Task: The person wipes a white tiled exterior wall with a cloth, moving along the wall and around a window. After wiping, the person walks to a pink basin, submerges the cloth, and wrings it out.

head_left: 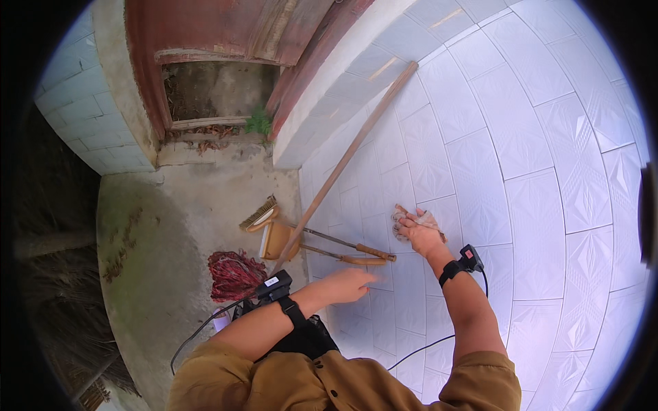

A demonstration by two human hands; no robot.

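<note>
Against the white tiled wall, my right hand (421, 231) presses a crumpled, light-coloured cloth (430, 220) with brownish patches. Its fingers are bent over the cloth. Lower and to the left, my left hand (348, 285) is held near the same wall with its index finger stretched forward. Nothing shows in it, and its other fingers are partly hidden. Just beyond the left hand are the brown-gripped handles of a broom (260, 216) and a tan dustpan (279, 240). Each wrist wears a black strap with a small device.
A long wooden pole (349, 151) leans along the wall, rising from beside a red mop head (235, 275) on the concrete floor (199, 198). Ahead stands a worn reddish door (205, 27) with an opening low down. A small green plant (258, 122) grows by its frame.
</note>
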